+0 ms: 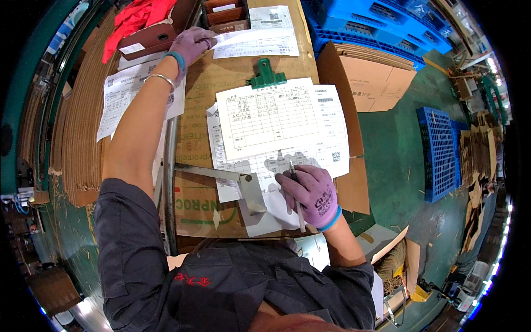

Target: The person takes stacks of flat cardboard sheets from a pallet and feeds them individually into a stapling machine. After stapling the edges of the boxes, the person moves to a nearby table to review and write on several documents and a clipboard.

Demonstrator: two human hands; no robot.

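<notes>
My left hand (pixel 191 46), in a purple glove with a blue cuff, reaches to the far side of the board-topped table. Its fingertips pinch the left end of a white paper slip (pixel 257 45). A slim pen (pixel 301 217) is gripped in my gloved right hand (pixel 314 195), over the lower part of the papers. Just beyond that hand lies a form with a handwritten table (pixel 265 130), held at its top by a green clip (pixel 266 74). Other printed sheets (pixel 334 127) show beneath it. A flat grey metal piece (pixel 253 193) rests on the papers left of my right hand.
A brown box with red cloth (pixel 146 43) and a small compartment box (pixel 228 16) stand at the far edge. More printed sheets (pixel 119 105) lie to the left. On the right are cardboard boxes (pixel 376 83), stacked blue pallets (pixel 381 25) and a blue pallet (pixel 440 152) on the green floor.
</notes>
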